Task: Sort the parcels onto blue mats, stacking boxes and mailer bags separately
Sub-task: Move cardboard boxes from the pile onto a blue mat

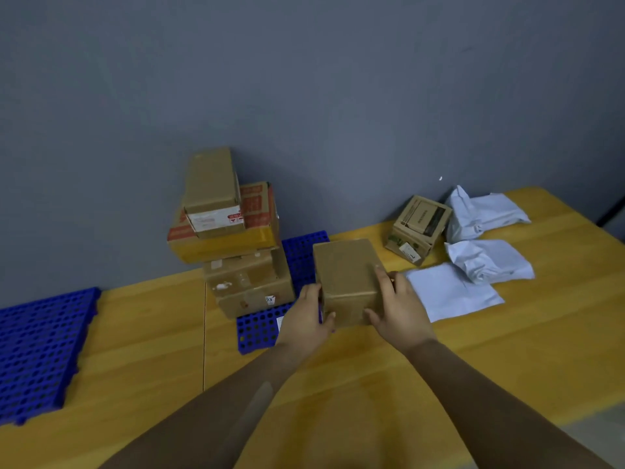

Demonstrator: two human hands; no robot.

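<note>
My left hand (309, 319) and right hand (397, 308) grip a plain brown box (346, 280) from both sides, fingers curled on it. It's beside the 3-box stack (236, 238) on the blue mat (258, 330).

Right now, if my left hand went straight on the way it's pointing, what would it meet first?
The brown box: your left hand grips its left side, fingers aimed forward and right into it. Past it probably lies the blue mat, though depth is unclear.
</note>
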